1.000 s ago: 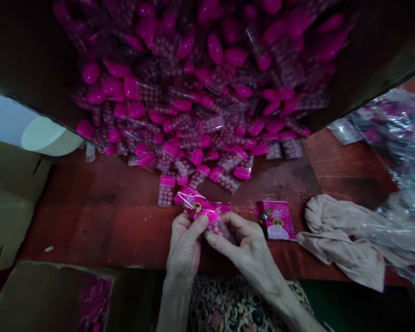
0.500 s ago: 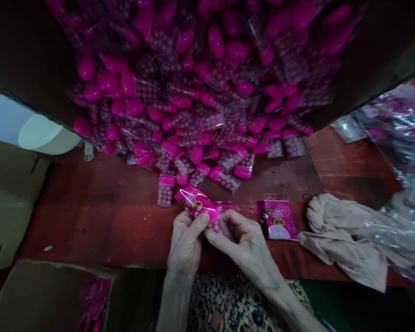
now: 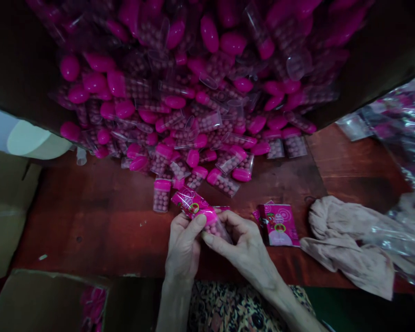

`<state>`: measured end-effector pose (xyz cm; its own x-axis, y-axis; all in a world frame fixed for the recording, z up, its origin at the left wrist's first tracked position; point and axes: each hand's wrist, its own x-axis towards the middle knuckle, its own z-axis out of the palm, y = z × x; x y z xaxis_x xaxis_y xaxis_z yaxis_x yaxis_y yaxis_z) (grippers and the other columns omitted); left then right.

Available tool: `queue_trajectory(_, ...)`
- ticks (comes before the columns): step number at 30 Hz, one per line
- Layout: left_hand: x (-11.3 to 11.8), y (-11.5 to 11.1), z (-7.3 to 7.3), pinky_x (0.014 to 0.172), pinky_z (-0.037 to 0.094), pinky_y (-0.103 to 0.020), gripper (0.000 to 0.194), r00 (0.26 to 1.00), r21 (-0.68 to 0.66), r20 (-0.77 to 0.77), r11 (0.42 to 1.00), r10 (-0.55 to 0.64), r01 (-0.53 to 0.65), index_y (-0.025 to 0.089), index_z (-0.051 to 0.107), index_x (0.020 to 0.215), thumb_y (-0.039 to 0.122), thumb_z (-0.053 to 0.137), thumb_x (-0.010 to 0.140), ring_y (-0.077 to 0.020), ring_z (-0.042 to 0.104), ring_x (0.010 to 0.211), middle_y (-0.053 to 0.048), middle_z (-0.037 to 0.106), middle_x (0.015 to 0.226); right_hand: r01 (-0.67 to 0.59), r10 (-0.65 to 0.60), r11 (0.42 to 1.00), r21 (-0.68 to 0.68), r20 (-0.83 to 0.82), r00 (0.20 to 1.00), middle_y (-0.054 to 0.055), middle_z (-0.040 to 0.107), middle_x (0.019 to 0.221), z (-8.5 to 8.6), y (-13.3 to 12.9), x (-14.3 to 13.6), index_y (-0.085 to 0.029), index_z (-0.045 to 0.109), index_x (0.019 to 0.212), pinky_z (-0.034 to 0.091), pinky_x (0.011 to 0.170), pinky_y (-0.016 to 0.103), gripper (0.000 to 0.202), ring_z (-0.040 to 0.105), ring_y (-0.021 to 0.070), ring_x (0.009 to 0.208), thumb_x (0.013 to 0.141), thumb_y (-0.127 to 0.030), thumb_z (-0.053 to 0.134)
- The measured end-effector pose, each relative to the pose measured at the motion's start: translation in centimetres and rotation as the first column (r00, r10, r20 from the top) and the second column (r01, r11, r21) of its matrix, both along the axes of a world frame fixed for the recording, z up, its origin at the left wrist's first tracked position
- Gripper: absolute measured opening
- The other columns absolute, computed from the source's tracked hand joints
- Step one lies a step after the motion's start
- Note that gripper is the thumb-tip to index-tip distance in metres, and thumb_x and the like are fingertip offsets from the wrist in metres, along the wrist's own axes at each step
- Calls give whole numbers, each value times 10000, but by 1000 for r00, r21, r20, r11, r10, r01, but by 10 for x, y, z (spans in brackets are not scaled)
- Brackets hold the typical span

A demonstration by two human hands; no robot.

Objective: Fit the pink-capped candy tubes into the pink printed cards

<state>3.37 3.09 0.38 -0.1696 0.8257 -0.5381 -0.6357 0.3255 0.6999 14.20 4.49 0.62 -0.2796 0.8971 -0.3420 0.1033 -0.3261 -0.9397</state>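
Note:
Between both hands is a clear container [image 3: 214, 226] of pink balls with a pink cap, a printed pink sleeve [image 3: 190, 201] around or against its cap end. My left hand [image 3: 185, 242] pinches it at the cap, thumb on top. My right hand [image 3: 244, 240] has its thumb and fingers closed on the clear end. Part of another printed piece shows behind my right fingers. Just beyond the hands, a capped container [image 3: 162, 196] lies on the red-brown table [image 3: 107, 221]. Printed pink sleeves [image 3: 281, 225] lie flat to the right of my right hand.
A large dark box [image 3: 17, 69] spills a heap of pink-capped containers [image 3: 193, 120] onto the table. At right are a beige cloth [image 3: 346, 235] and clear plastic bags [image 3: 408, 138]. A white bowl [image 3: 38, 140] stands at left; an open carton [image 3: 48, 299] with pink items is lower left.
The view has shifted slightly, so the heap's left side sits further left and the near table lower. Both hands keep their grip on the container and sleeve, with hardly any change in pose.

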Motion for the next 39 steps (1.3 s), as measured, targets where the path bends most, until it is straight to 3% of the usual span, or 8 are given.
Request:
queue_trajectory(9, 3, -1, 4, 684, 489, -251, 198, 994, -28, 1, 994, 109, -109, 137, 692, 780, 298, 717, 668, -136, 622, 665, -45, 696, 713, 43, -47, 995, 95, 43, 998, -28, 536, 605, 5, -3, 0, -161, 609, 728, 390, 485, 204, 164, 459, 96, 524, 751, -322, 629)
queue_trajectory(16, 3, -2, 6, 754, 485, -297, 167, 998, -6, 46, 999, 31, -31, 147, 717, 787, 282, 699, 692, -165, 636, 724, -57, 702, 716, 10, -59, 950, 312, 149, 987, -18, 595, 640, 9, -4, 0, -158, 629, 761, 430, 526, 214, 90, 519, 107, 545, 762, -247, 644)
queue_trajectory(23, -11, -6, 12, 771, 495, -343, 186, 994, 119, 46, 988, -101, 95, 143, 730, 781, 269, 732, 644, -214, 649, 758, -86, 716, 754, -3, -55, 891, 455, 115, 992, 3, 656, 752, 13, -6, 0, -162, 638, 817, 491, 639, 217, 71, 612, 125, 665, 757, -190, 666)
queue_trajectory(27, -7, -7, 15, 803, 489, -362, 236, 995, 154, 93, 988, -36, 22, 150, 725, 836, 318, 709, 671, -233, 647, 832, -103, 719, 851, 28, -101, 858, 513, 114, 988, 6, 645, 749, 16, -10, -3, -163, 638, 842, 505, 630, 218, 93, 615, 128, 662, 754, -176, 667)
queue_trajectory(34, 1, -5, 29, 795, 494, -351, 166, 990, 86, 78, 989, 117, -123, 169, 728, 762, 308, 708, 673, -209, 663, 759, -73, 720, 752, 87, -170, 798, 596, 85, 982, 51, 648, 816, 17, -16, -15, -141, 629, 912, 516, 652, 224, 138, 634, 153, 733, 775, -156, 641)
queue_trajectory(39, -7, -3, 44, 766, 505, -368, 195, 1000, 232, 14, 973, -6, 2, 179, 729, 776, 317, 734, 637, -242, 657, 805, -85, 718, 790, 69, -95, 808, 586, 15, 995, 38, 652, 888, 36, -14, -13, -176, 629, 971, 507, 729, 227, 177, 631, 152, 814, 797, -145, 623)
